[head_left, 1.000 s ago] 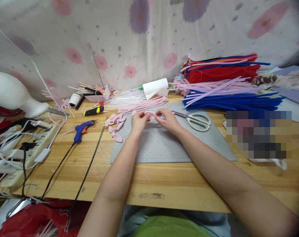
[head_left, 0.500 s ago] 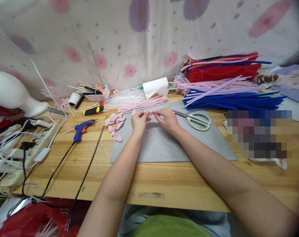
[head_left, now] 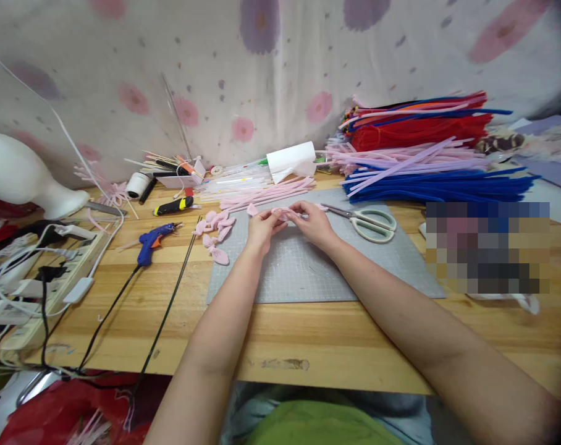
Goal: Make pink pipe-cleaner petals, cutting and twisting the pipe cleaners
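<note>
Between my two hands is a pink pipe cleaner piece (head_left: 286, 214), pinched from both sides over the grey cutting mat (head_left: 308, 272). My left hand (head_left: 263, 230) is closed on its left part, and a pink tip pokes out beyond the fingers. From the other side, my right hand (head_left: 314, 222) grips it with thumb and fingers together. The fingers cover much of its shape. Several bent pink pipe cleaner shapes (head_left: 219, 254) lie left of my left hand, partly on the mat. Scissors (head_left: 373, 225) with pale green handles rest just right of my right hand.
A blue glue gun (head_left: 151, 242) and a yellow-black utility knife (head_left: 173, 206) lie on the left, near a power strip (head_left: 71, 272) with tangled cables. Bundles of blue pipe cleaners (head_left: 438, 185) and other colours are stacked at the back right. A white roll (head_left: 290, 159) stands behind the mat.
Both hands stay over the mat. The fingers have shifted slightly around the pink piece, and more of it shows between them. The view has moved a little.
</note>
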Motion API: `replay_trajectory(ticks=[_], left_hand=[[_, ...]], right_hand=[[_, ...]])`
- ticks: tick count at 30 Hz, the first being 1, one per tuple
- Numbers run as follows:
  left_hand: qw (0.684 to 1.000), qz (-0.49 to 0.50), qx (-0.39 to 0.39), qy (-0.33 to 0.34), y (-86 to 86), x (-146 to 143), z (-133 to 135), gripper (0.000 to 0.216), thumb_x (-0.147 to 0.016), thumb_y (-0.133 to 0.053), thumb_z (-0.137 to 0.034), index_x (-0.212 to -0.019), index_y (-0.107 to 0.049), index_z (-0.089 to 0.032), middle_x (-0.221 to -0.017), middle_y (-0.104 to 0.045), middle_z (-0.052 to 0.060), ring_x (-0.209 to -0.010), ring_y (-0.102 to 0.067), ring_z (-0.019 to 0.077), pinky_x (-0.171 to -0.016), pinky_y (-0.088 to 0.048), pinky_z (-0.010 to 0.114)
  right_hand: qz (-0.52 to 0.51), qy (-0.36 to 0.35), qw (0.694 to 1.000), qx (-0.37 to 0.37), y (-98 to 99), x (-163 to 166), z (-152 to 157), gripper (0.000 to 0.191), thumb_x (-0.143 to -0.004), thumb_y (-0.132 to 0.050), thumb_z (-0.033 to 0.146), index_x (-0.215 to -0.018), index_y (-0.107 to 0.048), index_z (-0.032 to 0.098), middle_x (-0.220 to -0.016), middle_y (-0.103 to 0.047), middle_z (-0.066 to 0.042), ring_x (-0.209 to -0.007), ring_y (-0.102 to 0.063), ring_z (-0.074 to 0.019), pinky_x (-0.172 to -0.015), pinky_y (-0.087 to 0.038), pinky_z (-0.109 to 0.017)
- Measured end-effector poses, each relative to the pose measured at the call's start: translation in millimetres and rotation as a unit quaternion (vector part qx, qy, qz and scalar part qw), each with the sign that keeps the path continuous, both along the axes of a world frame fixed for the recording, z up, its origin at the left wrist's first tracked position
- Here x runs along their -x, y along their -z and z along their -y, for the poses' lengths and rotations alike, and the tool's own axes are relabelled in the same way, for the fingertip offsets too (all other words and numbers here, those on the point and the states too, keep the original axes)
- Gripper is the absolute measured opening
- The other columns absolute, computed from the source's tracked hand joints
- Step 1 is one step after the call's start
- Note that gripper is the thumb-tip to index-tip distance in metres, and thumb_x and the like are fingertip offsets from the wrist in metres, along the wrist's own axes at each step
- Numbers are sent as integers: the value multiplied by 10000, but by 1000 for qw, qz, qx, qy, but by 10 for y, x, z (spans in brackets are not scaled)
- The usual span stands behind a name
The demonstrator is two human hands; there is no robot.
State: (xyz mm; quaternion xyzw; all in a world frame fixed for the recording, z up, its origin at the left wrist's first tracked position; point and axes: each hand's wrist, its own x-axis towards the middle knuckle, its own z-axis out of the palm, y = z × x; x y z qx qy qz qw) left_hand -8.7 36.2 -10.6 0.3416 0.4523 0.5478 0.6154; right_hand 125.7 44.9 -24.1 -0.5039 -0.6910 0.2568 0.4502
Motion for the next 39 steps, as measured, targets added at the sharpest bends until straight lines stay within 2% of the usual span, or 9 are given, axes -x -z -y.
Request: replay_trajectory(ticks=[4,8,17,26,33,39], left_hand=[[1000,-5,-3,0,-18,-20,18,229,-586,-716,-271,-727,-633,-111,-687,-641,30,-626,-598,94,-746,-503,323],[1000,-22,-16,-9,-28,-50,43,242,-578,-713,-268,-750,-639,-115,-725,-643,35,-651,-598,109,-701,-506,318],[995,-66,-62,-50,-8,-113,25,206,-584,-685,-261,-715,-639,-109,-692,-627,27,-636,-581,104,-604,-509,269],[990,-87,-102,-41,30,-117,9,186,-609,-663,-270,-706,-644,-112,-651,-613,10,-608,-574,92,-600,-525,269],[993,-71,-66,-74,-3,-136,3,184,-572,-691,-252,-668,-636,-104,-608,-611,6,-572,-572,94,-629,-517,298],[994,-66,-66,-56,-2,-141,10,190,-572,-691,-257,-678,-646,-106,-613,-613,8,-582,-571,94,-657,-508,301]], right_hand=[[-101,7,993,60,63,26,-32,234,-721,-556,398,-788,-578,175,-755,-606,-13,-688,-509,-137,-669,-390,-278],[-149,-3,986,74,77,48,-40,177,-713,-547,353,-737,-539,178,-700,-564,10,-642,-489,-118,-644,-379,-263],[-65,11,998,23,35,62,0,116,-749,-492,297,-731,-525,187,-736,-577,-9,-699,-498,-139,-669,-375,-279],[-20,7,1000,-7,17,30,7,121,-768,-485,301,-735,-528,192,-744,-584,-26,-727,-509,-156,-689,-385,-297],[8,34,999,-8,-3,29,45,132,-759,-515,310,-692,-521,196,-733,-595,-32,-722,-519,-162,-687,-389,-300],[20,40,999,12,-1,25,39,136,-762,-511,314,-693,-512,196,-722,-588,-25,-703,-514,-158,-653,-377,-289]])
